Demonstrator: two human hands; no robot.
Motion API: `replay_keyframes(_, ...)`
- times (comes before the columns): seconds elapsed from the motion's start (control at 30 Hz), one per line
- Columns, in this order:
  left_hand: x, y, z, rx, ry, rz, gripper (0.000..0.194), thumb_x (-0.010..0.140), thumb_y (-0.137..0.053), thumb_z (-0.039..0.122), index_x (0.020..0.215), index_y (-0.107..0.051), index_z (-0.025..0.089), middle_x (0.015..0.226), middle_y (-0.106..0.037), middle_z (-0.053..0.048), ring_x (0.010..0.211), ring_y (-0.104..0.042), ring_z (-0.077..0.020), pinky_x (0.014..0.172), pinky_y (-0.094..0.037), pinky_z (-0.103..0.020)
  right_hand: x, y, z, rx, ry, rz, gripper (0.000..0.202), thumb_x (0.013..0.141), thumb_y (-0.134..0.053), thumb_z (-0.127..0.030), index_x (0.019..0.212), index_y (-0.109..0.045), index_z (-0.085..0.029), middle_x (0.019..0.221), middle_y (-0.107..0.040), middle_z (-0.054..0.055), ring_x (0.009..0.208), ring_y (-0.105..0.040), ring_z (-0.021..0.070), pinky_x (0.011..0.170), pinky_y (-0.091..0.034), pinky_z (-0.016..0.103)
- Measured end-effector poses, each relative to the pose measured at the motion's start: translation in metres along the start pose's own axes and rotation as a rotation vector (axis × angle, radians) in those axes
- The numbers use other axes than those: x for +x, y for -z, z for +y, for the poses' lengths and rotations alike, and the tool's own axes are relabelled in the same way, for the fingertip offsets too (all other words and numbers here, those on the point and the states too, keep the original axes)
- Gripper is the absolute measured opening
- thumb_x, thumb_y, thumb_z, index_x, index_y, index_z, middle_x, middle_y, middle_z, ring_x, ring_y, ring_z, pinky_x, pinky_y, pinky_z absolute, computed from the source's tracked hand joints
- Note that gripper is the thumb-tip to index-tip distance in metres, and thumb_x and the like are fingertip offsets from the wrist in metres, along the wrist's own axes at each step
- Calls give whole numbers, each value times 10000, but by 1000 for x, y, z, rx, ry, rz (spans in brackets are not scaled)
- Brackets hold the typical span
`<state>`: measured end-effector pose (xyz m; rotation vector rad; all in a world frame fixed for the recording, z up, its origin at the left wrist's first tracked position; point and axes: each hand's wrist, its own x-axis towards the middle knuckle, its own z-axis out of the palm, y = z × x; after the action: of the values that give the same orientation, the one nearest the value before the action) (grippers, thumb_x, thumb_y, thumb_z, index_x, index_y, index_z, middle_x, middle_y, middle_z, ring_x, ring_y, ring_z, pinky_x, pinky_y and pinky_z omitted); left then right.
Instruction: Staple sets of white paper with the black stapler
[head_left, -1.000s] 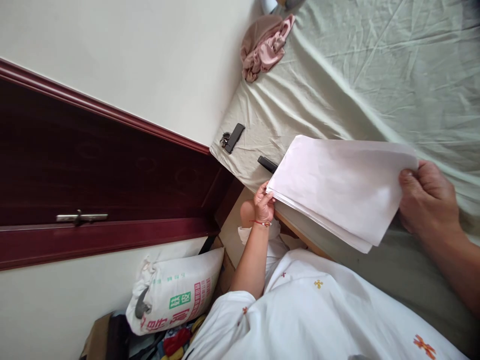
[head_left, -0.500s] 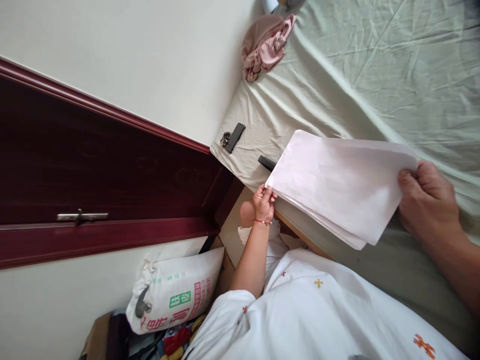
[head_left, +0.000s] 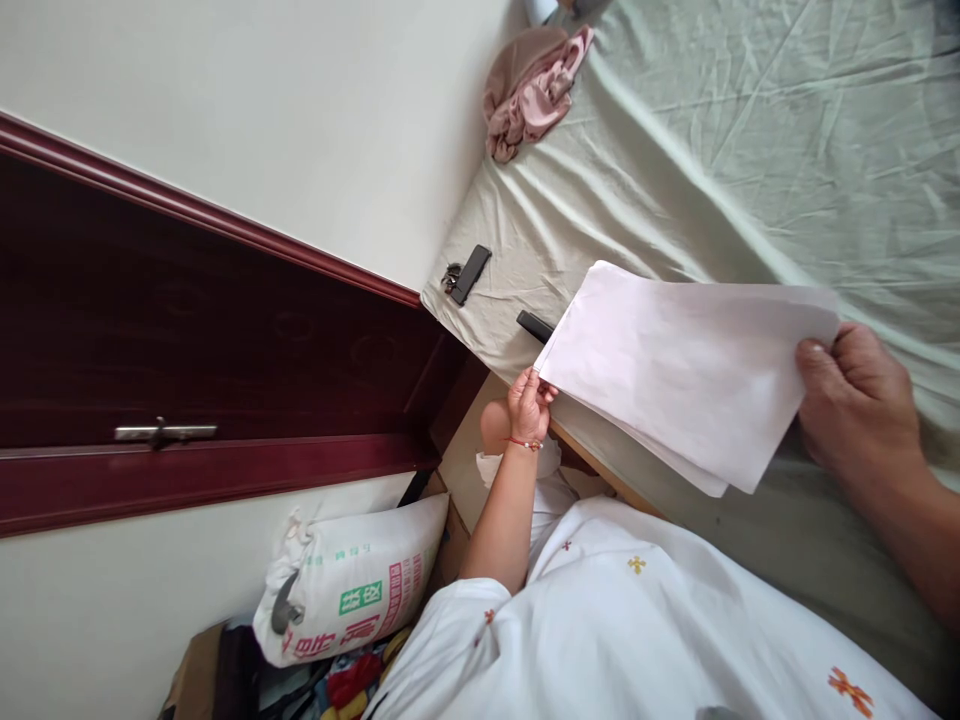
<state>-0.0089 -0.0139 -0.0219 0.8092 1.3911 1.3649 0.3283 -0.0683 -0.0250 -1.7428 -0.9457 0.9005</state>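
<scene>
A small stack of white paper sheets (head_left: 675, 370) is held over the edge of a bed, its sheets slightly out of line along the near side. My left hand (head_left: 529, 402), with a red bracelet on the wrist, pinches the stack's near left corner. At the opposite end, my right hand (head_left: 859, 395) grips the right edge with the thumb on top, and the paper bows a little there. Partly covered by the sheets, a black object (head_left: 534, 325) lies on the bed; its kind cannot be made out.
A pale green sheet (head_left: 750, 130) covers the bed. On it lie a black stapler-like object (head_left: 471, 275) beside some keys (head_left: 451, 279), and a crumpled pink cloth (head_left: 531, 100) by the wall. A dark red door (head_left: 187, 340) and a stuffed white sack (head_left: 360, 585) are on the left.
The paper stack has shifted very slightly to the right, and its near-side sheets lie a little closer together. Both hands keep hold of it.
</scene>
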Motion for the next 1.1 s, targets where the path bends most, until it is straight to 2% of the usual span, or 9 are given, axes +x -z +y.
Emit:
replay_keyframes(0.1, 1, 1, 0, -17, -1, -9, 331, 715, -851, 421, 837, -666, 174, 689, -600, 8, 551, -550, -75, 482, -355, -206, -1, 0, -6, 57, -28, -54, 288, 900, -578, -489, 1022, -627, -233, 837, -649, 9, 694, -529, 148, 596, -407, 271)
replay_keyframes(0.2, 2, 2, -2, -20, -10, -10, 320, 707, -854, 394, 852, -670, 176, 700, -606, 6, 564, -553, -82, 499, -358, -217, -2, 1, -10, 126, -63, -211, 385, 846, -641, -550, 1021, -700, -212, 904, -732, 48, 731, -610, 180, 624, -463, 291)
replay_keyframes(0.37, 3, 2, -3, -23, -33, -5, 300, 687, -834, 373, 868, -684, 185, 696, -619, 11, 579, -552, -90, 525, -383, -219, -4, -2, 0, 81, -49, -306, 409, 791, -696, -575, 882, -731, -177, 780, -710, 34, 682, -593, 171, 595, -457, 281)
replay_keyframes(0.47, 4, 4, 3, -18, -42, -16, 335, 775, -725, 479, 925, -696, 181, 807, -682, -39, 683, -594, -124, 618, -453, -250, -6, -4, 3, 222, 19, -298, 376, 805, -703, -551, 880, -720, -183, 758, -660, 5, 669, -543, 136, 597, -448, 258)
replay_keyframes(0.6, 7, 9, 18, 97, -79, -90, 524, 835, -616, 652, 1033, -707, 176, 1004, -726, -103, 915, -656, -189, 776, -488, -292, -8, -3, -5, 350, 120, -272, 235, 827, -723, -438, 851, -718, -204, 767, -627, -13, 684, -515, 113, 603, -434, 226)
replay_keyframes(0.83, 19, 18, 44, 296, -99, -289, 702, 672, -896, 399, 1299, -612, 258, 996, -728, -36, 942, -683, -166, 879, -496, -281, -13, 5, -10, 468, 227, -458, 74, 847, -712, -305, 852, -746, -240, 821, -649, -12, 725, -541, 109, 665, -453, 214)
replay_keyframes(0.93, 19, 18, 49, 316, -60, -308, 701, 629, -923, 358, 1261, -641, 249, 1000, -746, -38, 957, -696, -184, 893, -516, -307, -14, 6, -9, 473, 207, -550, 117, 829, -730, -333, 812, -742, -218, 747, -619, -6, 678, -526, 106, 609, -451, 204)
replay_keyframes(1.0, 16, 17, 49, 304, 5, -310, 597, 612, -929, 364, 1144, -706, 208, 1001, -766, -61, 941, -712, -211, 901, -530, -349, -14, 7, -9, 455, 134, -580, 173, 814, -744, -380, 806, -740, -207, 743, -636, 3, 655, -539, 111, 562, -457, 201)
replay_keyframes(1.1, 10, 12, 46, 232, 24, -206, 459, 585, -936, 399, 945, -761, 173, 935, -787, -70, 867, -728, -215, 884, -545, -367, -12, 7, -10, 452, 4, -644, 230, 777, -776, -428, 845, -751, -210, 807, -703, 22, 681, -614, 141, 573, -517, 225)
